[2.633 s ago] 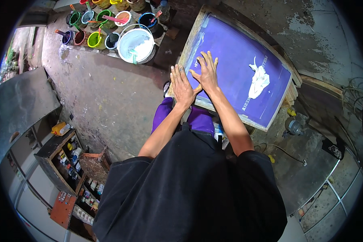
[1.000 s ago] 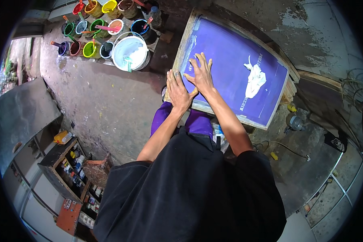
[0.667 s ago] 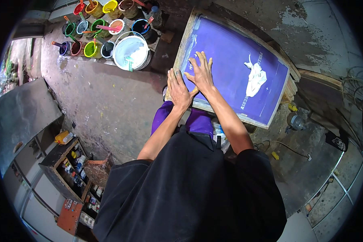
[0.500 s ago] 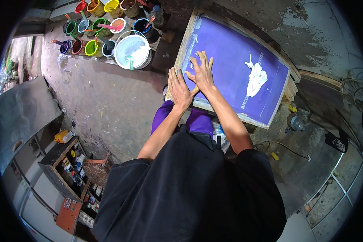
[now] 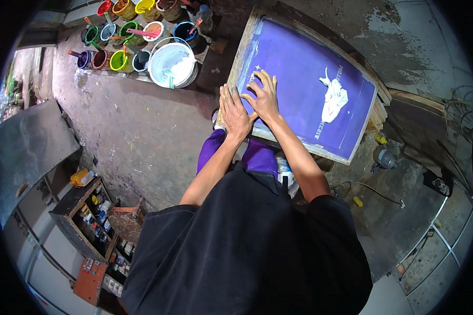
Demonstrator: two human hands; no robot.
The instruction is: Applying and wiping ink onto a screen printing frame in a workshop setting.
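A silkscreen frame [image 5: 299,79] with a purple mesh and a wooden rim lies tilted before me. My left hand [image 5: 235,113] rests along the frame's left edge, its fingers stretched out and side by side. Over the mesh beside it, my right hand [image 5: 265,100] has its fingers apart and somewhat bent, holding nothing that I can see. Its fingertips are close to small white markings near that edge. On the right part of the mesh is a white, crumpled-looking piece [image 5: 335,100]; cloth or paper, I cannot tell.
Several ink pots with sticks in them stand at the upper left, near a large white bucket [image 5: 172,65]. At the lower left is a wooden shelf [image 5: 79,210] of small bottles. A plastic bottle [image 5: 387,159] and a cable [image 5: 378,190] lie to the right.
My right hand's fingers have bent and drawn slightly toward me, showing more of the small white markings. My left hand stays almost where it was.
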